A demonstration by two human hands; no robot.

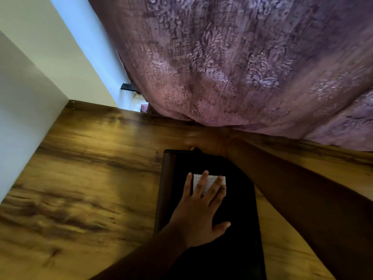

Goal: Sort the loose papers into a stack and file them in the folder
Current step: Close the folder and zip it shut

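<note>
Left hand [198, 215] pressed flat, fingers straight, on white label of closed dark folder [238, 249]; right hand [205, 141] at far edge, grip blurred, undeterminable.

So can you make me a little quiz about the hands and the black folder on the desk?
1. True or false: the left hand lies flat with spread fingers on the black folder.
2. What white thing shows under its fingertips?
3. Where is the right hand? A) at the folder's far end B) on the purple curtain C) off the wooden desk

Key: 1 true. 2 a lined label on the cover. 3 A; its grip is too blurred to judge.
</note>
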